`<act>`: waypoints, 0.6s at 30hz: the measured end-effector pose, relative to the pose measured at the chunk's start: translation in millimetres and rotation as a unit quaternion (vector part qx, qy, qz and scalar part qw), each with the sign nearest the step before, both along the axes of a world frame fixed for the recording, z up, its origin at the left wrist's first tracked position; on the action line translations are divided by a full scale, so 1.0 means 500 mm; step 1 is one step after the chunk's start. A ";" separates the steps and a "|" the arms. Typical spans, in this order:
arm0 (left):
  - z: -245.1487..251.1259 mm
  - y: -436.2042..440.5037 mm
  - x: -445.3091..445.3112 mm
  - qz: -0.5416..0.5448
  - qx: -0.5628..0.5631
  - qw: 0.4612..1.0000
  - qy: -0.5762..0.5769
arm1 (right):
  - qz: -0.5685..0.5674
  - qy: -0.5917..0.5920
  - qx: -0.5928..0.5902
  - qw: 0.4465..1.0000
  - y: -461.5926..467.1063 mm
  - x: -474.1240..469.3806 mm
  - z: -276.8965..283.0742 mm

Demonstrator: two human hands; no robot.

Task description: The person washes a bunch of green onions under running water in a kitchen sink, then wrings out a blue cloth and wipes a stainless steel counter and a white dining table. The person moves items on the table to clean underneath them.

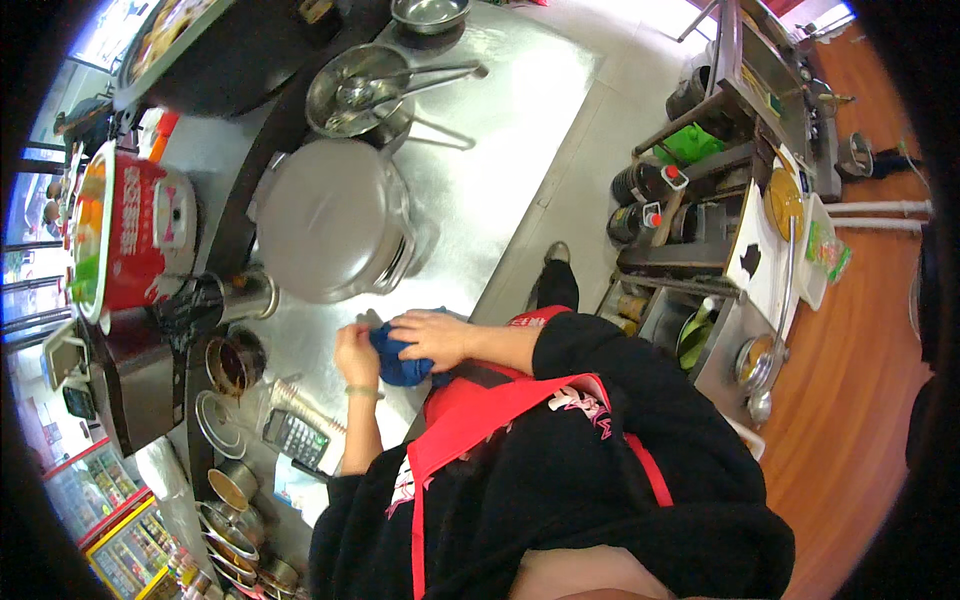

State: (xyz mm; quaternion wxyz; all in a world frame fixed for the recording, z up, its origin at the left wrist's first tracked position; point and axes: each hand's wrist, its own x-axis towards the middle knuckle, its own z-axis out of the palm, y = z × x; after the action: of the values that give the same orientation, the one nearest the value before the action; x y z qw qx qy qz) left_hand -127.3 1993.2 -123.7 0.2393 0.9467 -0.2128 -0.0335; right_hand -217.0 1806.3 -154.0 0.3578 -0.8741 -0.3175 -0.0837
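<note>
A blue cloth (399, 363) is bunched on the stainless steel counter (517, 135) in front of my red apron (487, 427). My right hand (431, 337) lies over the cloth from above, fingers spread across it. At the cloth's left side, my left hand (357, 358) pinches its edge with curled fingers. Just beyond both hands stands a large round pot with a grey lid (326, 217); neither hand touches it. A calculator (296, 439) lies to the left of my left forearm.
Metal bowls with ladles (360, 90) stand past the pot. Along the left are a red printed tub (150, 225), a steel canister (251, 295) and a dark sauce pot (235, 360). A shelf rack with dark bottles (637, 184) stands across the tiled floor (562, 157) at right.
</note>
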 end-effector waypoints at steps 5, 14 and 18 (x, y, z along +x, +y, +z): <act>0.082 -0.044 -0.061 0.217 -0.006 0.973 -0.080 | -0.086 -0.019 -0.013 0.996 -0.378 0.095 0.009; -0.001 -0.198 -0.412 0.332 0.029 0.933 0.137 | -0.558 0.030 -0.082 0.825 -1.122 0.218 -0.006; -0.078 -0.244 -0.544 0.464 0.094 0.828 0.300 | -0.680 0.101 -0.062 0.723 -1.228 0.217 0.043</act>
State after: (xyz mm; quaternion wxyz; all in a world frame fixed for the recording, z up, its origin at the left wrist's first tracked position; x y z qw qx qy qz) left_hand -399.2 1871.3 -162.6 0.1884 0.8951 0.3383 -0.2209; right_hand -108.3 1192.4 -132.7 0.1795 -0.8790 0.3959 -0.1959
